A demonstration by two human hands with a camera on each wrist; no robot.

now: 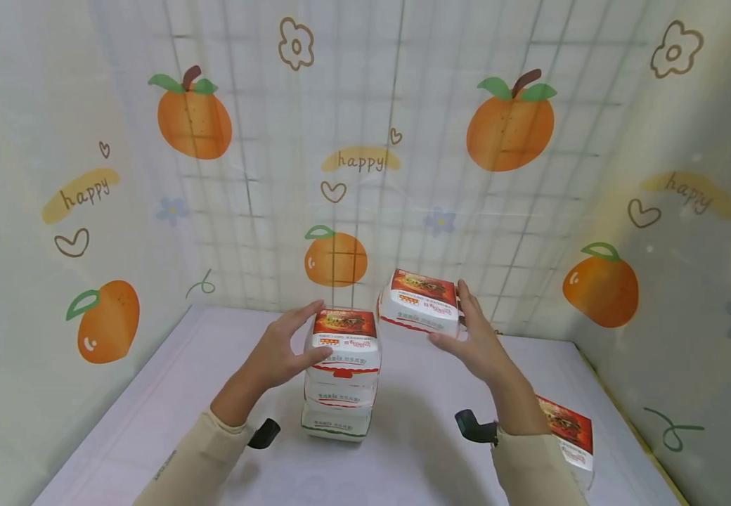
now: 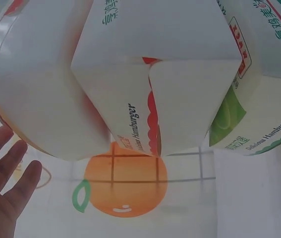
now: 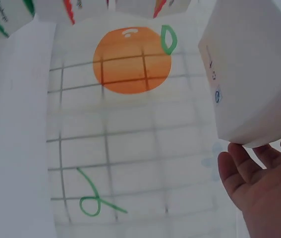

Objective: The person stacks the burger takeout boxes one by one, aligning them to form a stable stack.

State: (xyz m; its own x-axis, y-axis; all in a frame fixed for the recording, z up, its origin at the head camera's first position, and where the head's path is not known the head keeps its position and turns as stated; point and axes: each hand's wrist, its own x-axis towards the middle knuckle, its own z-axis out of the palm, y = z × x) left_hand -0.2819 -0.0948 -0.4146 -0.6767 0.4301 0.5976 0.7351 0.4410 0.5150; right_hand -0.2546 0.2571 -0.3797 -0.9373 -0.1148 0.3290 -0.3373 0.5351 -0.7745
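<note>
Several white hamburger boxes are in sight, printed with red burger pictures on their lids. Three stand in a stack [image 1: 340, 383] in the middle of the table; the lowest one [image 2: 264, 104] has green trim. Beside the top box [image 1: 345, 337] is my left hand [image 1: 280, 349], its fingers at the box's left side and the thumb at the front. In the left wrist view those fingers look spread and fairly straight. My right hand [image 1: 479, 337] grips another hamburger box [image 1: 421, 302] between thumb and fingers. It hangs in the air, slightly tilted, just right of the stack top.
One more hamburger box [image 1: 569, 436] lies on the right of the white table [image 1: 416, 450], partly covered by the right forearm. Behind the table hangs a pale curtain [image 1: 365, 91] with oranges, over a wire grid. Dark wrist-worn devices [image 1: 474, 426] sit at both cuffs.
</note>
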